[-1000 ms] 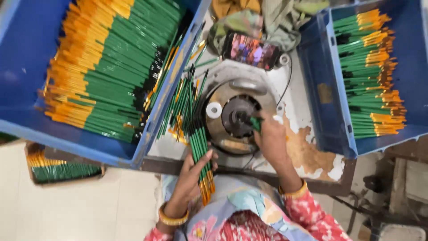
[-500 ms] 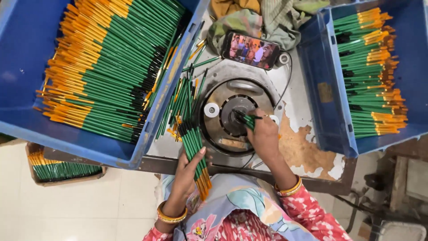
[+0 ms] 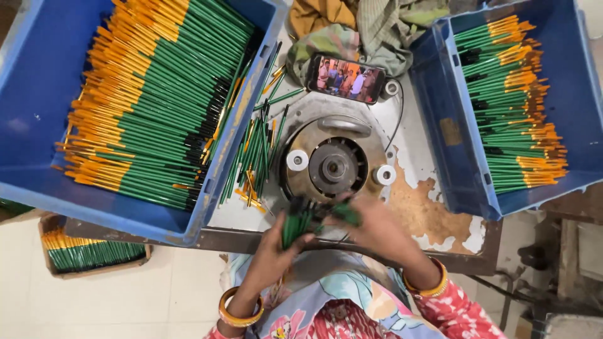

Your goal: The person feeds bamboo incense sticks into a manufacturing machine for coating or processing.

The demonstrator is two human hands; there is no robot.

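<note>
Head view: brush bundle (image 3: 295, 225) between crates (image 3: 452, 132).

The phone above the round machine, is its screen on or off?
On. The phone lies flat, and its screen shows a bright colour picture with people.

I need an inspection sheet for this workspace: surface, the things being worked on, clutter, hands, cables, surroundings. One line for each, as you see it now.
Surface: worn bench, paint flaked off in patches.
Job's things: bundle of green sticks; round machine at the centre of the bench.
Clutter: loose sticks beside the machine; phone with lit screen; crumpled cloths.
Hands: left hand grips the bundle; right hand blurred, at the bundle's top.
Cables: thin dark wire curving from near the phone.
Surroundings: left blue crate and right blue crate, both holding sticks; small box of sticks on the floor.
</note>
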